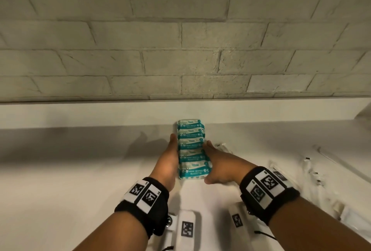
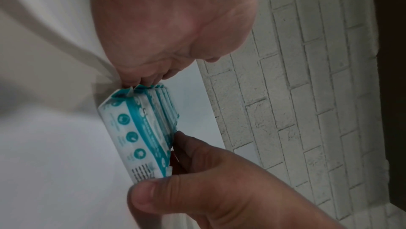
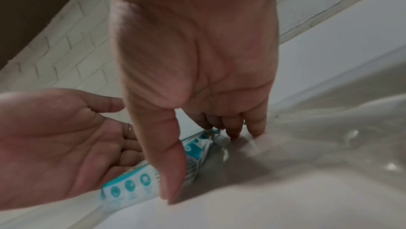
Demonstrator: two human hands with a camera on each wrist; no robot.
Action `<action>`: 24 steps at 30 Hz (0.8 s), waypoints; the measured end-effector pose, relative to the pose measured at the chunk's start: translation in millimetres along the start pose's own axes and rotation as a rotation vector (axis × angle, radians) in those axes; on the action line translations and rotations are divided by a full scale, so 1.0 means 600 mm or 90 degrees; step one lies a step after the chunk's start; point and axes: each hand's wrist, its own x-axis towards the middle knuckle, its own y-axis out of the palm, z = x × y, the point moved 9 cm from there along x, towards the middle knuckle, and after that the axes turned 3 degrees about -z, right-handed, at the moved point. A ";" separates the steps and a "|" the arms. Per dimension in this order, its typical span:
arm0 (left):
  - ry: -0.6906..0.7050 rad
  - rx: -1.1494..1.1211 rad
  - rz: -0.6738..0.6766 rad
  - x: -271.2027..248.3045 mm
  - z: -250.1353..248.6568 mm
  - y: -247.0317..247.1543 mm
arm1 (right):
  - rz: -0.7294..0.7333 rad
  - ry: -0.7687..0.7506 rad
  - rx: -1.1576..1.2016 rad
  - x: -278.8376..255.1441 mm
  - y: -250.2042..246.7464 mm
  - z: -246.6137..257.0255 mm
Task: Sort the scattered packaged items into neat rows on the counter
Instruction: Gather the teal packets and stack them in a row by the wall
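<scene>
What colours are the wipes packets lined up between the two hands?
Teal and white wipes packets, clearest in the head view.

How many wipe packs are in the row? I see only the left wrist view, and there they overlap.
Observer: The head view shows five mini wipes packs, in one row running toward the brick wall.
Operator: Are the left fingers curled round them?
Observer: No. In the right wrist view the left hand is flat, with its fingers straight along the row's side.
Operator: Is anything left to sort?
Observer: Yes. What look like white cables lie on the counter, right of the right hand.
</scene>
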 end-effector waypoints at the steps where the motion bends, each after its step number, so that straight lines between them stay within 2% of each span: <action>1: 0.001 0.001 0.001 0.000 0.001 0.001 | 0.006 0.005 -0.003 -0.001 0.001 -0.001; 7: 0.011 -0.009 0.019 0.003 0.000 0.002 | 0.006 0.002 -0.062 -0.008 0.000 0.009; 11: 0.022 -0.017 0.027 0.002 0.000 -0.001 | -0.011 -0.011 -0.049 -0.008 0.000 0.016; 13: 0.045 0.025 0.032 -0.003 -0.004 0.000 | -0.018 -0.009 -0.016 -0.001 0.004 0.012; 16: 0.125 0.231 0.078 -0.015 -0.022 0.011 | -0.041 -0.016 0.029 0.005 0.004 0.006; 18: 0.160 0.466 0.136 -0.018 -0.015 0.024 | -0.031 -0.019 0.011 0.009 0.009 0.005; 20: 0.166 0.724 0.122 -0.014 -0.003 0.019 | -0.031 -0.011 -0.018 0.013 0.013 0.002; 21: 0.164 0.798 0.093 -0.010 -0.002 0.011 | -0.034 -0.003 -0.026 0.015 0.013 0.000; 24: 0.157 0.830 0.066 -0.007 -0.006 0.003 | 0.008 0.012 -0.014 0.025 0.017 -0.006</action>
